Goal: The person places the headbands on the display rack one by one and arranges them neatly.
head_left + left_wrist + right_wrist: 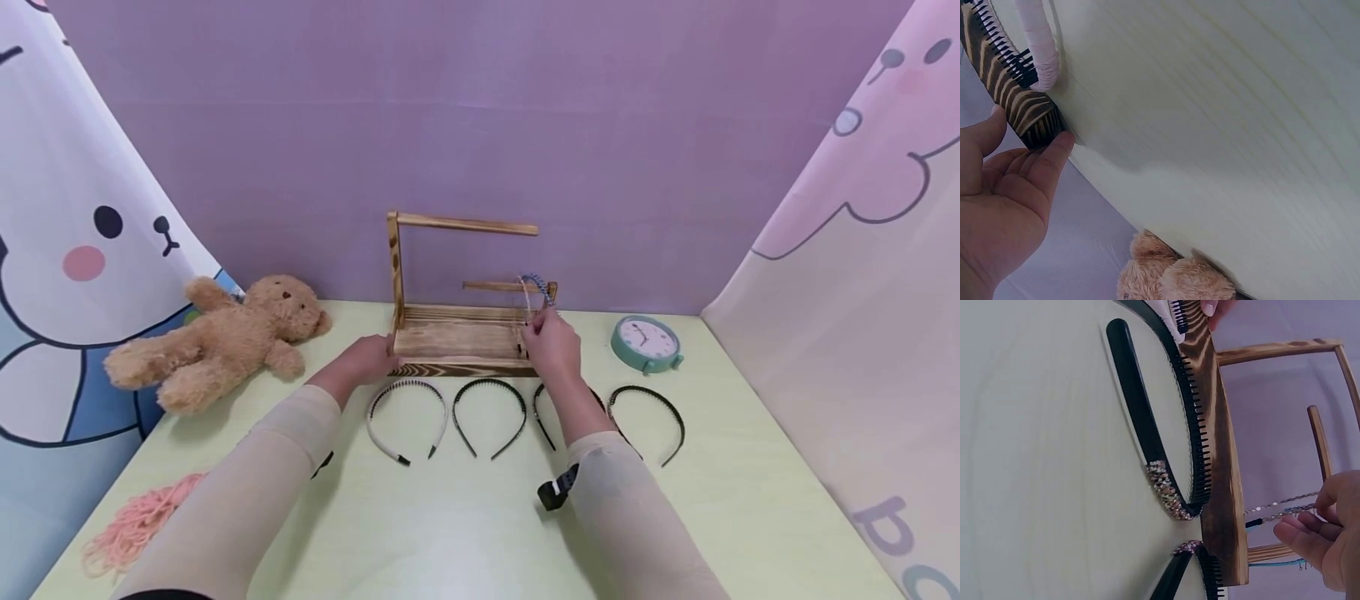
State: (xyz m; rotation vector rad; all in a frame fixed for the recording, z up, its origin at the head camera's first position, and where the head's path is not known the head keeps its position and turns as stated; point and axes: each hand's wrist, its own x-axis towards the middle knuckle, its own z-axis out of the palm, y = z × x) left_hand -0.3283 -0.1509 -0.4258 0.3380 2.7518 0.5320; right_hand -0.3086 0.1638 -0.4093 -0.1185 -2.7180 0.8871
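A wooden rack (465, 337) stands at the back, with a tall bar (468, 224) and a lower bar (491, 286) above its slatted base. My left hand (367, 360) holds its left end; in the left wrist view the thumb and fingers lie on either side of the base's corner (1038, 122). At the right, my right hand (553, 340) pinches a beaded headband (1285, 514) by the lower bar. Beside it shows a blue headband (538, 284); the fingers partly hide both. Whether the beaded headband rests on the bar, I cannot tell.
Before the rack lie a pale headband (372, 414) and several black ones, including a black headband (489, 382) with glittery trim. A teddy bear (232, 342) and pink yarn (142, 521) are left. A green clock (647, 343) lies right, near the purple backdrop (480, 133).
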